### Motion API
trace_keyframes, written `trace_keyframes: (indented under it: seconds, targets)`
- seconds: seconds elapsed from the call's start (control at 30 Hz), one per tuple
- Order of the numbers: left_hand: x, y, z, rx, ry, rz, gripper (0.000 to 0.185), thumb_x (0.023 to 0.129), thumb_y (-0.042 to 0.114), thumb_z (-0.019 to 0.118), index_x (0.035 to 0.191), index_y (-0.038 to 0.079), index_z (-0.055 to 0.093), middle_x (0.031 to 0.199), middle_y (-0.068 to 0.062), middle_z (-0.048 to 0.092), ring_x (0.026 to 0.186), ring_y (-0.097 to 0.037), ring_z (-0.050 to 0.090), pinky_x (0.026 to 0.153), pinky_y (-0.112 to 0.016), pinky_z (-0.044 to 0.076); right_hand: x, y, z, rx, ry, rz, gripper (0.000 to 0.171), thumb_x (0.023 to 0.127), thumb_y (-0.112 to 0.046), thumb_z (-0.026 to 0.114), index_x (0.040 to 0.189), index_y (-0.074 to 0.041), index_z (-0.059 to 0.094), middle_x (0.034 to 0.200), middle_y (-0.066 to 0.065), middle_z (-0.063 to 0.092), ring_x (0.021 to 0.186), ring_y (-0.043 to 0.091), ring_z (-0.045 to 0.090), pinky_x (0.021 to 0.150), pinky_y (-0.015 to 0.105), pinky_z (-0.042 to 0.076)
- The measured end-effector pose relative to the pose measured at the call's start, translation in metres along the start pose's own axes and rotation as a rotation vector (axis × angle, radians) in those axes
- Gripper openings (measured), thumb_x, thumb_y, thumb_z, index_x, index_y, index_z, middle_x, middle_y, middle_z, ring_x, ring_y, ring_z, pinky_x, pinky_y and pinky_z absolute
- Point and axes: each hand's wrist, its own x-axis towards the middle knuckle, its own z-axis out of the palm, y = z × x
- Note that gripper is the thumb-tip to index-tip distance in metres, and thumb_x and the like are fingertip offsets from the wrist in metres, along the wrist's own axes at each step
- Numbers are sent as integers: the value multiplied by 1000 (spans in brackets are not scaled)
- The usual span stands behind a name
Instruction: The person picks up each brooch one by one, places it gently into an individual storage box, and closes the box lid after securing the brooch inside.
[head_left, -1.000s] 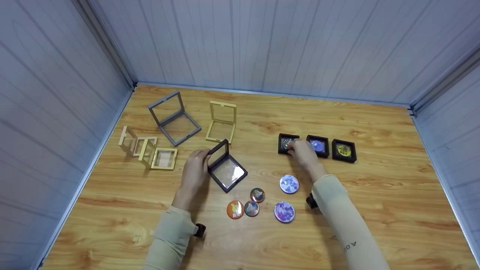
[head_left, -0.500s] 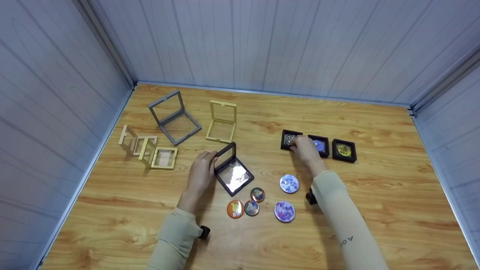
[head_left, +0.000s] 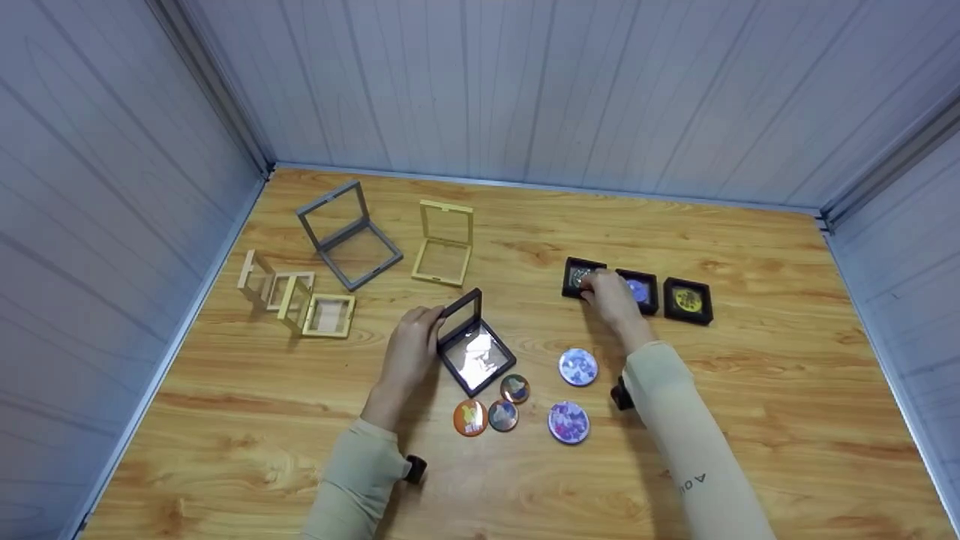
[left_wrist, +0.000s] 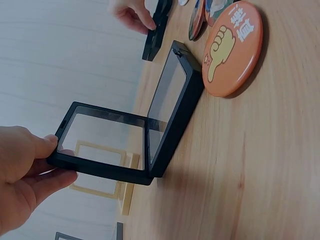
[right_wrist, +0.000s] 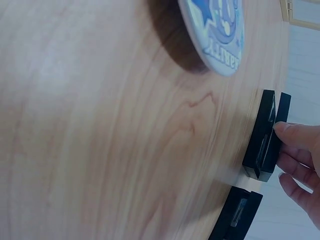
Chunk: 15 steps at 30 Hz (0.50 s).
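My left hand (head_left: pixel 411 343) pinches the raised lid of a black display frame (left_wrist: pixel 179 112), thumb on one face and fingers on the other. This frame stands unfolded on the table, with clear film in both halves. At the right, my right hand (head_left: pixel 613 301) grips the lid edge of a small black display frame (right_wrist: pixel 270 135), which stands slightly ajar. A round badge shows inside it, partly behind the fingers. Two more small black frames, one with a blue badge (head_left: pixel 637 291) and one with a yellow badge (head_left: pixel 688 301), lie beside it.
Near the front lie an orange badge (head_left: pixel 471 418), two small dark badges (head_left: pixel 503 415) and two larger blue-purple badges (head_left: pixel 568 423). At the left stand a grey frame (head_left: pixel 381 271), a yellow frame (head_left: pixel 466 266) and two small pale frames (head_left: pixel 342 334), all unfolded. Panel walls (head_left: pixel 495 90) enclose the table.
The larger black frame has slid right and slightly toward the front with my left hand. My right hand has shifted the small black frame slightly back and right, close to its neighbour.
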Motion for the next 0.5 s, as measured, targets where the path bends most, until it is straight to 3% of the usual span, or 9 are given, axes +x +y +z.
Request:
trace_keyframes:
  seconds: [0.27, 0.5]
  targets:
    - [0, 0, 1, -6, -1, -10, 18, 86, 2, 54, 99, -8, 62, 81, -13, 60, 79, -26, 57, 72, -36, 48, -6, -8, -2, 18, 75, 8, 18, 77, -2, 66, 94, 4, 64, 92, 19, 57, 86, 34, 56, 76, 41, 47]
    - [0, 0, 1, -11, 10, -1, 19, 86, 2, 54, 99, -8, 62, 82, -14, 60, 79, -27, 57, 73, -36, 48, -16, -30, -3, 94, 175, -70, 18, 76, -3, 68, 92, 3, 64, 92, 16, 58, 87, 31, 56, 76, 40, 46]
